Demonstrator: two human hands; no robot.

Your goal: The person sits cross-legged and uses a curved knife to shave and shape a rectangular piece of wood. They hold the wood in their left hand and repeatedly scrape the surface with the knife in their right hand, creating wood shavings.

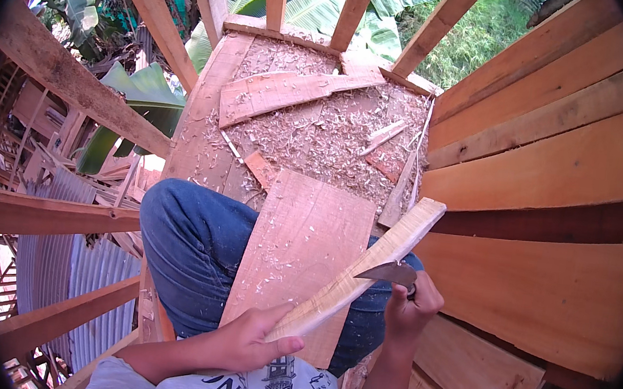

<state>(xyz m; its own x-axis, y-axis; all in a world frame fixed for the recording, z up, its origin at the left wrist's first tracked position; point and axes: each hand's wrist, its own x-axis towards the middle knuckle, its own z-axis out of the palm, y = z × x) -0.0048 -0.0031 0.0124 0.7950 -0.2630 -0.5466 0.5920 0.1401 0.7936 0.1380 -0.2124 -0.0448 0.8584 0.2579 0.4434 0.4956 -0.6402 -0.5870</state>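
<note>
My left hand (254, 338) grips the near end of a long pale piece of wood (356, 271), which slants up and away to the right. In my right hand (415, 304) is a knife with a dark, curved blade (388, 272); its handle is mostly hidden by my fingers. The blade's tip lies over the wood's right part, and I cannot tell whether it touches. Beneath the wood, a broad flat board (307, 232) rests across my lap between my knees, with a few shavings on it.
Wood shavings (294, 139) cover the plank floor ahead, around a large cut board (284, 97) and small offcuts (384, 136). Wooden posts (86, 99) rise along the left and far edges. A plank wall (543, 158) closes the right side. Corrugated metal sheets (71, 245) lie below left.
</note>
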